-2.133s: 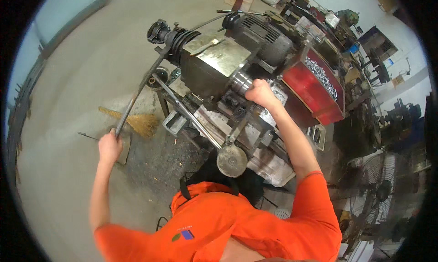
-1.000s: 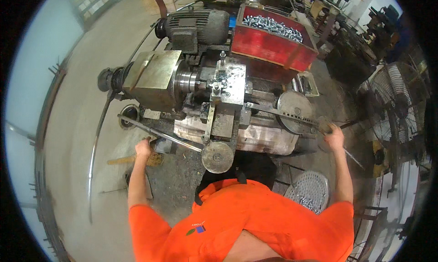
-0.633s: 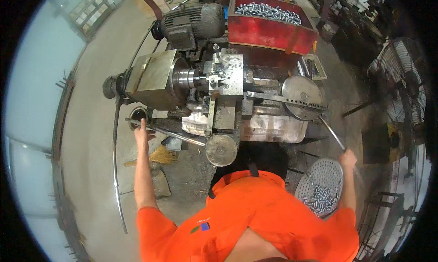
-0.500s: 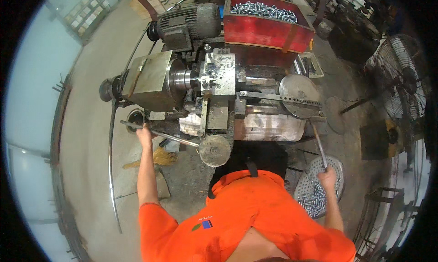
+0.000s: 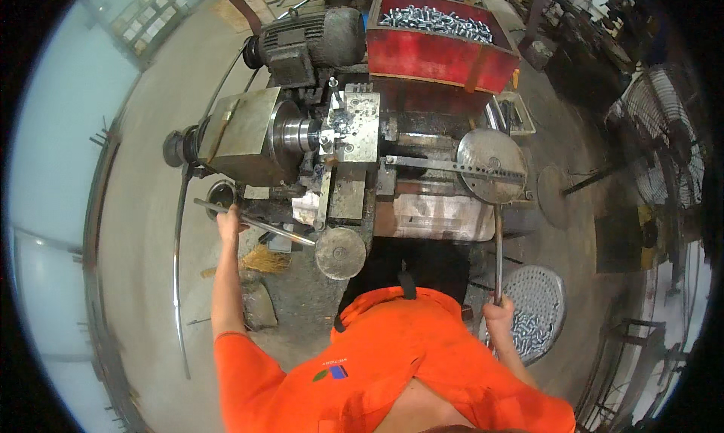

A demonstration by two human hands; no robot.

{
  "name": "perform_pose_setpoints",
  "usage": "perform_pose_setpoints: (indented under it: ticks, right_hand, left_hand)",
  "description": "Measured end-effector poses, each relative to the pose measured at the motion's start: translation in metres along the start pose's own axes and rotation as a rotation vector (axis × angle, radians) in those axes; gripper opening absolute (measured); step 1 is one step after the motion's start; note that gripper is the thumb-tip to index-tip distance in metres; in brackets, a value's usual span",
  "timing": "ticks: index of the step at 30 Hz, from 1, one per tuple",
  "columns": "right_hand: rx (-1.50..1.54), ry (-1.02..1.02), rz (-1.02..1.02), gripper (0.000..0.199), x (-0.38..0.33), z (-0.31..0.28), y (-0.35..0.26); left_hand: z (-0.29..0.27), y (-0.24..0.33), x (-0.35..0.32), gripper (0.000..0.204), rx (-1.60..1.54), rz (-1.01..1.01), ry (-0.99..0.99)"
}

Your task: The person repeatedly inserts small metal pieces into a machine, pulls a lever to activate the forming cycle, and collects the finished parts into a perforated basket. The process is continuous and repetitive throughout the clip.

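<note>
My orange shirt (image 5: 460, 373) bears, on its left chest, a small printed word (image 5: 335, 361) beside a blue-and-green logo (image 5: 338, 372).

My left hand (image 5: 229, 222) grips a smooth, glossy silver metal lever (image 5: 279, 231); my right hand (image 5: 498, 312) a duller, straight metal bar (image 5: 498, 244). At the front edge of the grimy grey metal machine (image 5: 348, 195), a round grey metal disc (image 5: 340, 253) looks matt and rough. My orange shirt (image 5: 445, 365) is matt cloth.
</note>
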State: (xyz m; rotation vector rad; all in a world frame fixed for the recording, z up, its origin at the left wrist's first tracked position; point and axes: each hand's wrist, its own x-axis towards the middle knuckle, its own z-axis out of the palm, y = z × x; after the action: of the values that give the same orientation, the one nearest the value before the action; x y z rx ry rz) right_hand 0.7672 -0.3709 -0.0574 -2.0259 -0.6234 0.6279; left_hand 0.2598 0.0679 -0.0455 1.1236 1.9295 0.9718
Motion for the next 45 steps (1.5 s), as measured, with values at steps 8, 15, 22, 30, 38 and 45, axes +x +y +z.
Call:
perform_pose_setpoints:
  ticks: [8, 15, 22, 30, 38, 45]
  right_hand:
    - [-1.143, 0.131, -0.201, 0.037, 0.151, -0.139, 0.052]
    - [-1.258, 0.63, -0.322, 0.066, 0.273, -0.132, 0.048]
    - [-0.728, 0.331, -0.395, 0.078, 0.149, -0.014, 0.01]
    - [-0.599, -0.001, -0.269, 0.04, 0.084, 0.042, 0.006]
    - [-0.579, 0.007, -0.434, 0.037, 0.131, 0.02, -0.089]
    - [-0.342, -0.179, -0.986, 0.035, 0.153, 0.122, -0.266]
  left_hand:
    - [0.001, -0.014, 0.006, 0.03, -0.098, -0.024, -0.045]
    - [-0.005, -0.009, -0.001, 0.04, -0.335, -0.036, -0.165]
    - [-0.003, -0.108, 0.011, 0.053, 0.978, 0.577, -0.233]
    - [0.097, -0.181, -0.025, 0.051, 0.799, 0.06, 0.081]
    - [0.031, -0.15, 0.002, 0.052, 1.219, 0.306, -0.411]
    - [-0.02, -0.131, -0.016, 0.057, 0.833, 0.076, -0.615]
